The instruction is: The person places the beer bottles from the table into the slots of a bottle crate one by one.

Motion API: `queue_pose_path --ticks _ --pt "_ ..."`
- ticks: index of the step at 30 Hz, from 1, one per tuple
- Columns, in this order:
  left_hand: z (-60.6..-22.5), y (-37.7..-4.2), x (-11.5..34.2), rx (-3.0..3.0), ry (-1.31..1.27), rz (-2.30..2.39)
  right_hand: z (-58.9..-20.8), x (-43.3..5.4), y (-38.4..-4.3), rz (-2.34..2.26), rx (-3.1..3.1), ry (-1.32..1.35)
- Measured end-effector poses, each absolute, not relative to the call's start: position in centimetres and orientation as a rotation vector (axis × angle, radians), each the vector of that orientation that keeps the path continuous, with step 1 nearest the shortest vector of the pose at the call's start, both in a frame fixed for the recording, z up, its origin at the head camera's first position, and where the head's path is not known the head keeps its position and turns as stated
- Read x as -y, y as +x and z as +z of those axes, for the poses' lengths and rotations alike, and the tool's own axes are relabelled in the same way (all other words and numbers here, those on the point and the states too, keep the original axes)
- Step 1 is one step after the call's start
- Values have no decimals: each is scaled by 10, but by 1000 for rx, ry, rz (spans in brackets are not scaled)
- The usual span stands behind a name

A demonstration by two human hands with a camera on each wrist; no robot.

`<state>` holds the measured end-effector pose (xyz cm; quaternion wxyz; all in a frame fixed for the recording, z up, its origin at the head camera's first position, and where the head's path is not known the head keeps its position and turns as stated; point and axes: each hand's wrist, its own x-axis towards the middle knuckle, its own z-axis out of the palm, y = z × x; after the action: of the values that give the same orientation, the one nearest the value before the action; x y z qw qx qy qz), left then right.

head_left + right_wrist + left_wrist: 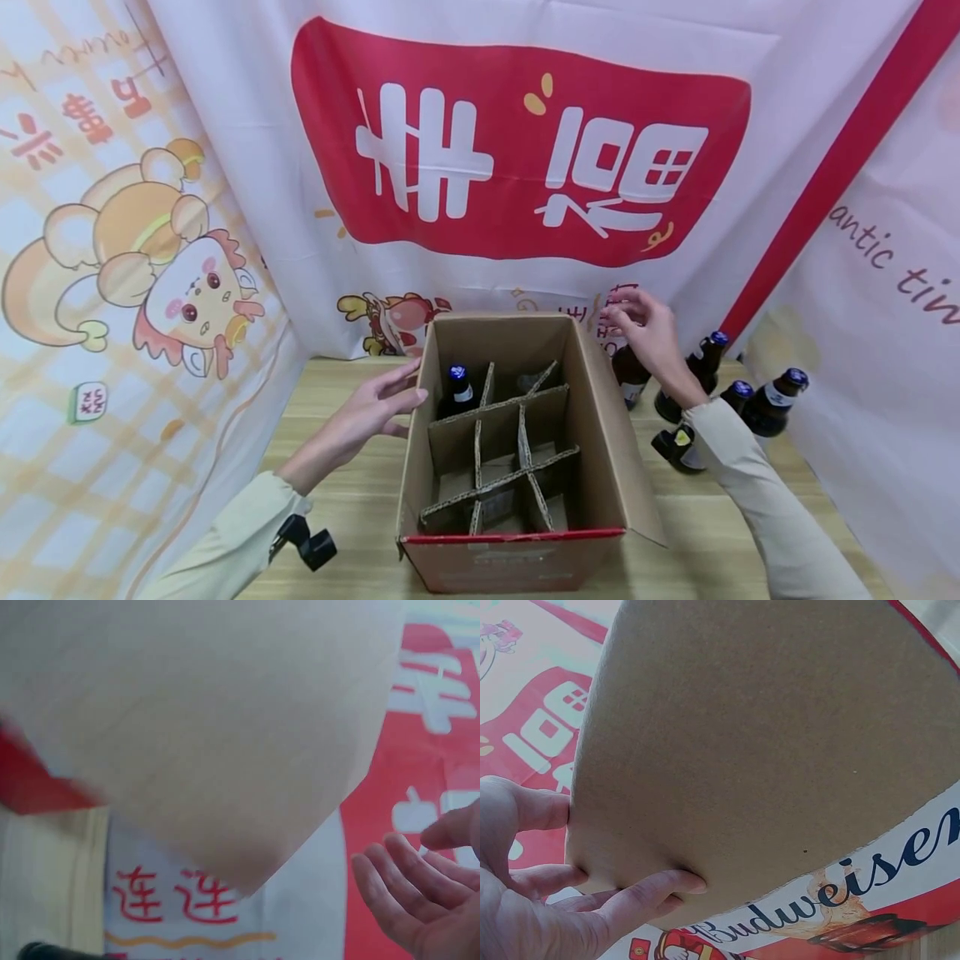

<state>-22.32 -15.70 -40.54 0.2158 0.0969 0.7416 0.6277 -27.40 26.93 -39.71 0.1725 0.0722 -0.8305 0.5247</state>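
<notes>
An open cardboard box [517,535] stands on the table, split by cardboard dividers [498,408]. One dark bottle with a blue cap [460,390] is upright in its far-left compartment. My left hand [375,407] is at the box's left side; in the left wrist view its fingertips [686,880] press and dent the brown flap [742,742]. Nothing is in my right hand [647,333], which is raised beyond the box's far-right corner with fingers loosely bent. In the right wrist view that hand is apart from the blurred right flap [247,772].
Several dark blue-capped bottles [772,405] stand on the wooden table [720,533] right of the box, some partly hidden by my right arm. A printed cloth [517,150] hangs behind. The box's right flap [637,492] folds outward.
</notes>
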Motion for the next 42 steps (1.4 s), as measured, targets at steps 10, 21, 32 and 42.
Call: queue_pose_path --ticks 10,21,32,42 --pt "-403 -224 155 -2044 293 1743 -439 -300 -284 1326 2217 -41" --pt "-402 -227 151 -2050 290 1733 -477 -322 -295 1186 2162 -189" --pt "-401 -228 151 -2076 288 1718 -501 -329 -301 1307 2079 -225" --pt "-404 -222 155 -2090 269 1713 -515 -322 -306 1298 2075 -178"
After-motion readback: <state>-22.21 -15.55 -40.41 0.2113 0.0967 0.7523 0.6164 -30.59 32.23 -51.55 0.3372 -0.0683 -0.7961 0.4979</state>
